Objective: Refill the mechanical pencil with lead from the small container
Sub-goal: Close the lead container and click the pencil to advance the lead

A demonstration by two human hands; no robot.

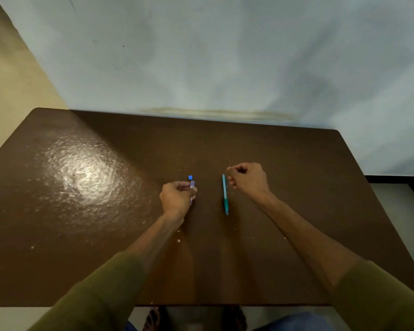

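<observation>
A teal mechanical pencil lies on the brown table, running away from me with its tip toward me. My left hand holds the small clear lead container between curled fingers and thumb. A small blue cap lies just beyond the container on the table. My right hand hovers just right of the pencil's far end with fingers curled and fingertips pinched together; whether anything thin is between them is too small to tell.
The table's far edge meets a pale blue wall. Glare marks the table's left part. Small white specks dot the surface near my forearms. My knees and feet show below the near edge.
</observation>
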